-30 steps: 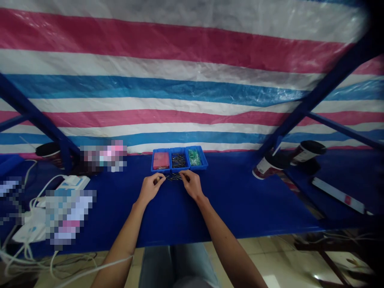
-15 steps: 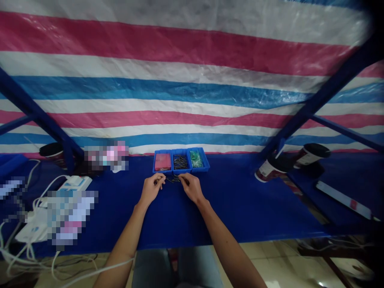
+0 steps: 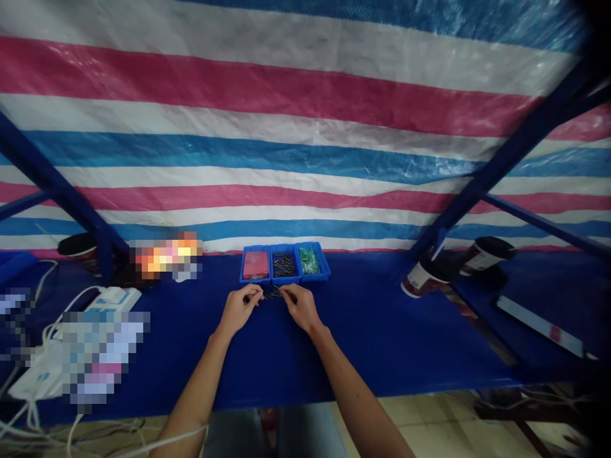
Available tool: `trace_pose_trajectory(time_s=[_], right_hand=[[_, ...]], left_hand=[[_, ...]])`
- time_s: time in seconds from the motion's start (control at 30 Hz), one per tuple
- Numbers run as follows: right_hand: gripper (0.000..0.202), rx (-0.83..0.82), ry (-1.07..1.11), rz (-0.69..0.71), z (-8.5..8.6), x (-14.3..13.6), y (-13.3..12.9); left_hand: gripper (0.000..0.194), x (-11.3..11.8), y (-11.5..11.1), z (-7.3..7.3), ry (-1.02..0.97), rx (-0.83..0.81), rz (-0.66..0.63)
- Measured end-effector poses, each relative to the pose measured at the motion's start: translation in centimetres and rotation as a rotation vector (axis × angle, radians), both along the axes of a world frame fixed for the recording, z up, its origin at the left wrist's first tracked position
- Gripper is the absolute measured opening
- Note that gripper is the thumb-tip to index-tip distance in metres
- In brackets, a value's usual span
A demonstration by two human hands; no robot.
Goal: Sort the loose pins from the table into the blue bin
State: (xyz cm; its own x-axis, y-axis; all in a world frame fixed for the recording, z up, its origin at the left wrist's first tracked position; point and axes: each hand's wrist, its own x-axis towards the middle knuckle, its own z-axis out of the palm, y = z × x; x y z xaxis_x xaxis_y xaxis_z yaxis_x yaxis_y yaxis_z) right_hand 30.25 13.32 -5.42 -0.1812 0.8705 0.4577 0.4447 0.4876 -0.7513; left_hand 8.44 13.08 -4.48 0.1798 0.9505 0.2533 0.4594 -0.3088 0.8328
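Note:
My left hand [image 3: 241, 308] and my right hand [image 3: 301, 305] face each other over the blue tabletop, just in front of three joined blue boxes. Small thin dark pieces [image 3: 273, 292] lie between my fingertips, too small to name for sure. The fingers of both hands are pinched closed, and what they grip is hidden. Behind them, the left box holds flat pinkish-red packets [image 3: 256, 264]. Several thin dark metal pieces [image 3: 284, 264] fill the middle box [image 3: 286, 280]. In the right box are clear and green small bags [image 3: 310, 261].
A white power strip [image 3: 112, 302] and cables lie at the left, beside blurred items. Lidded dark cups [image 3: 424, 277] stand at the right, near a long pale flat object [image 3: 539, 326]. Blue metal posts [image 3: 453, 184] frame a striped sheet [image 3: 296, 146] behind the table [image 3: 372, 343].
The camera view has shifted slightly, so the boxes sit a little lower and further left. Both hands stay pinched over the dark pieces, with the right fingertips slightly nearer the left.

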Motion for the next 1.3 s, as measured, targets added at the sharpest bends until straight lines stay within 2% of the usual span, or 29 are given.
trace_pose_trajectory(time_s=[0.17,0.37,0.6,0.9,1.03,1.17,1.3], right_hand=[[0.022,0.001,-0.025,0.046,0.5,-0.3,-0.4],[0.021,-0.008,-0.025,0.042,0.2,-0.4,-0.2],[0.021,-0.010,-0.051,0.057,0.1,-0.4,-0.3],[0.022,-0.003,-0.086,0.073,0.1,-0.7,-0.4],[0.023,0.001,-0.097,0.076,0.1,-1.0,-0.6],[0.021,0.009,-0.070,0.095,0.1,-1.4,-0.7],[0.020,0.015,-0.083,0.098,0.0,-1.5,-0.7]], left_hand=[[0.021,0.2,-0.2,0.4,0.022,0.020,0.026],[0.017,0.2,-0.1,0.0,0.023,0.003,0.033],[0.025,-0.1,0.2,-0.3,-0.010,-0.024,-0.051],[0.029,0.0,0.2,-0.4,0.053,-0.015,-0.028],[0.027,0.2,-0.1,0.0,0.092,-0.034,-0.059],[0.026,0.5,-0.5,0.3,0.217,0.008,-0.093],[0.024,0.8,-0.6,0.4,0.242,0.060,-0.066]])
